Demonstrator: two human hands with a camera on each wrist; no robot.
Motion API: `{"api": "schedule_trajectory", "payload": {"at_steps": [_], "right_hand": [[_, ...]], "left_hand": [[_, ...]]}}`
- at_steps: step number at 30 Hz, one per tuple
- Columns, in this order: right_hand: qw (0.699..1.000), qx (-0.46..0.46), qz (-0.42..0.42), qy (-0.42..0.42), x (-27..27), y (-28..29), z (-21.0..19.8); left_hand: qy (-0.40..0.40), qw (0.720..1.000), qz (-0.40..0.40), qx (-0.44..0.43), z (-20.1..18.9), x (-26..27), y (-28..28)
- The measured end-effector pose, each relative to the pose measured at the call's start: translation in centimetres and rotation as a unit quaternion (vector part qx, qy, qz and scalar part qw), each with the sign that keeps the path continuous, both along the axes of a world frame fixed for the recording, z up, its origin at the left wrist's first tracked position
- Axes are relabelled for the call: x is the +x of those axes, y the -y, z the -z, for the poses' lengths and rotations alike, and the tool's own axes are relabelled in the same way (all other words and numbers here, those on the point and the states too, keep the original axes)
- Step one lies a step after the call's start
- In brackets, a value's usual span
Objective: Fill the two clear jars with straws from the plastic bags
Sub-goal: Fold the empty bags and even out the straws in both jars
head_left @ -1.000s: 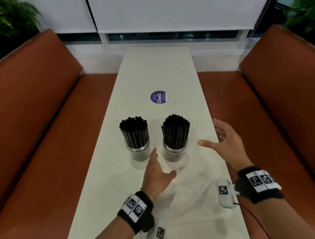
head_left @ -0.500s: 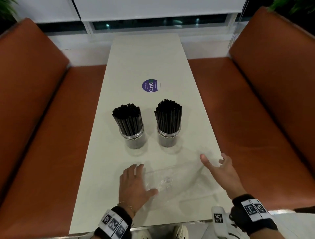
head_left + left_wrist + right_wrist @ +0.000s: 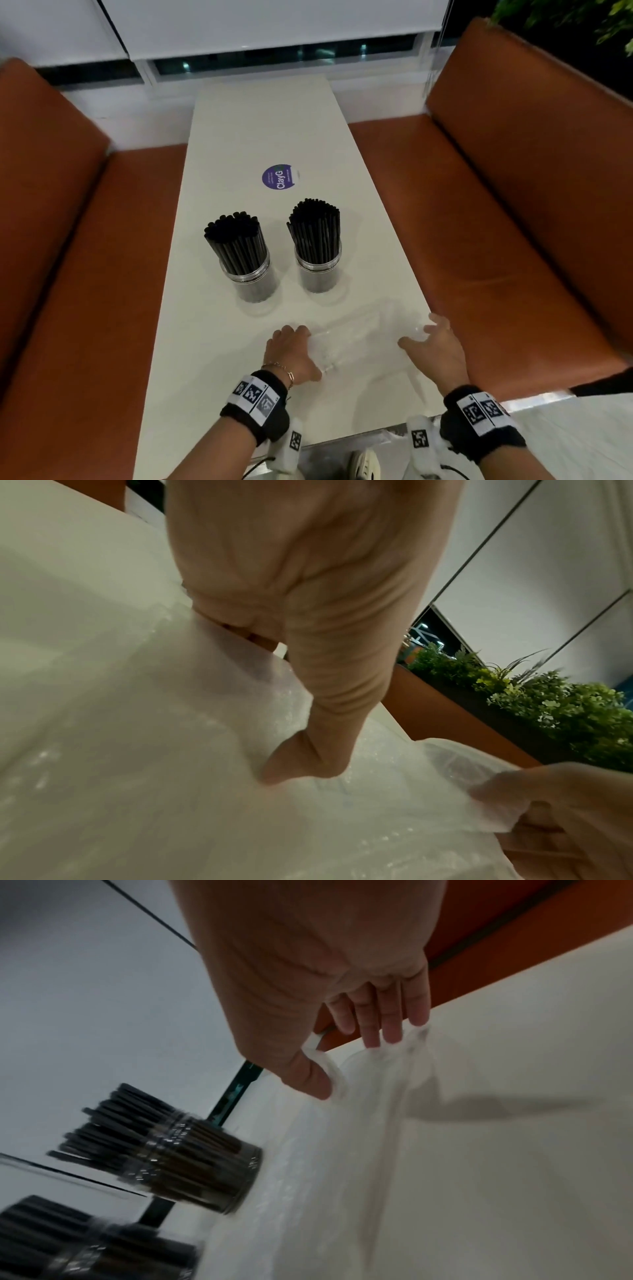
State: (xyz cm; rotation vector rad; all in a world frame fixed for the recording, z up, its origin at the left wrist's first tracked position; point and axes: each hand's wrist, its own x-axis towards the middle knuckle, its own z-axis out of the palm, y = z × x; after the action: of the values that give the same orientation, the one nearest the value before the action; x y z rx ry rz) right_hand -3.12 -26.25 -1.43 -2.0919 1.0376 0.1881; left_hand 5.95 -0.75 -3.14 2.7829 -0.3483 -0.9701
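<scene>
Two clear jars stand side by side mid-table, the left jar (image 3: 250, 277) and the right jar (image 3: 319, 270) (image 3: 192, 1175), each packed with upright black straws (image 3: 236, 240). A crumpled clear plastic bag (image 3: 356, 337) (image 3: 171, 750) (image 3: 373, 1123) lies on the table in front of them, with no straws visible in it. My left hand (image 3: 298, 346) (image 3: 270, 696) grips the bag's left end, thumb pressing on the film and fingers curled under it. My right hand (image 3: 421, 337) (image 3: 346, 1061) pinches the bag's right end between thumb and fingertips, lifting that edge slightly off the table.
The narrow white table (image 3: 260, 130) runs away from me, with a round purple sticker (image 3: 279, 177) beyond the jars. Orange benches (image 3: 85, 274) flank both long sides. The bag's right end sits close to the table's right edge. A window with blinds lies at the far end.
Both hands drew back from beside the jars toward the near edge and came down onto the plastic bag, taking hold of its two ends. The jars have not moved.
</scene>
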Motion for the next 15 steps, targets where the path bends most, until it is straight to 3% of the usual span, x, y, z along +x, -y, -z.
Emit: {"api": "schedule_trajectory", "payload": {"at_steps": [4, 8, 10, 15], "right_hand": [[0.999, 0.001, -0.021, -0.025, 0.4, 1.1, -0.2], [0.996, 0.061, -0.063, -0.021, 1.4, 1.1, 0.2], [0.994, 0.089, -0.064, 0.007, 1.6, 1.1, 0.6], [0.966, 0.223, 0.038, 0.126, 0.3, 1.3, -1.2]], "left_hand": [[0.007, 1.0, 0.009, -0.025, -0.1, 0.0, 0.8], [-0.061, 0.985, -0.064, -0.151, -1.0, 0.2, 2.8], [-0.075, 0.979, -0.059, -0.181, -1.1, 0.1, 3.5], [-0.088, 0.943, -0.102, -0.306, -1.7, -1.3, 2.4]]}}
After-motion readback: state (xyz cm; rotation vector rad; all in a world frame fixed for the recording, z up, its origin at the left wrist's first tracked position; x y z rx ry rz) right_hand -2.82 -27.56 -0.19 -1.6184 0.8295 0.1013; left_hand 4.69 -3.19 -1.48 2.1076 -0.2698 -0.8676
